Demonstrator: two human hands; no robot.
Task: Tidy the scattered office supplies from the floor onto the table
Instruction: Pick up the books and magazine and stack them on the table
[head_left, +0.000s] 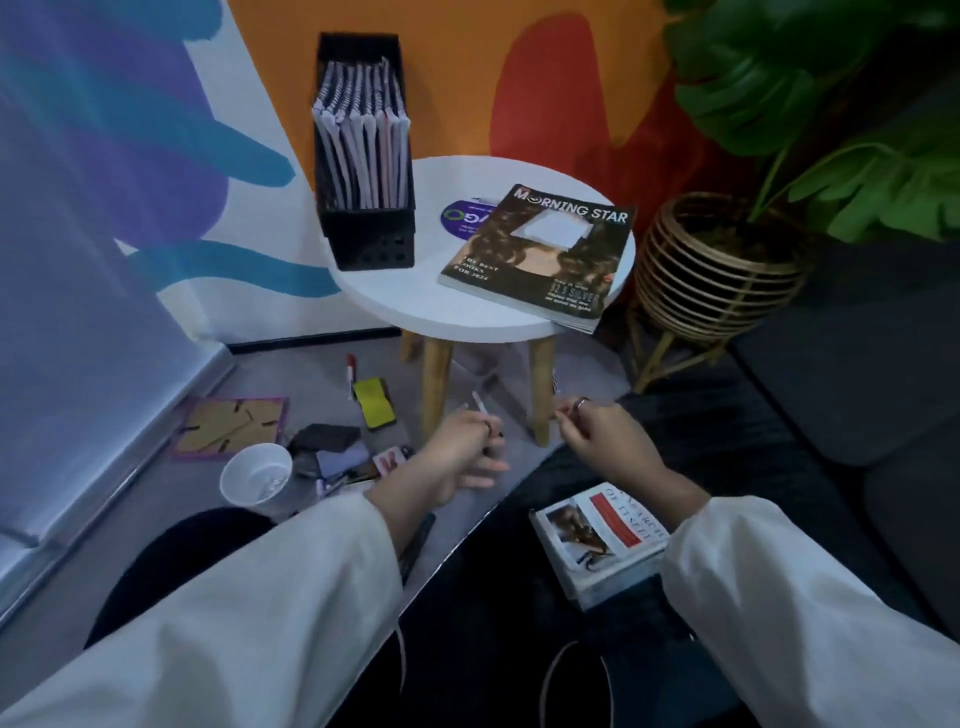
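White-sleeved left hand (457, 457) grips a slim white pen (480, 404) above the grey floor (322, 379), right hand (605, 441) with fingers curled, its hold indiscernible, both before the round white wooden-legged table (467, 312) bearing a magazine (540, 254).

— Behind everything, a wall (467, 78) painted orange, with a big red blob toward the right.
— And to the left?
— A white stretch (249, 171) crossed by teal and purple strokes, ending at a black skirting strip.
— Underfoot?
— Grey floor (311, 374), meeting a dark rug (727, 415) along a curved edge.
— Furniture?
— Dark sofa cushions (857, 364) at the right edge. Beside them, a broad-leaved plant (831, 130) in a gold wire basket (711, 275) on a stand.
— Far left?
— A pale grey slanted panel (78, 312), metal-edged. Dim, soft light throughout.
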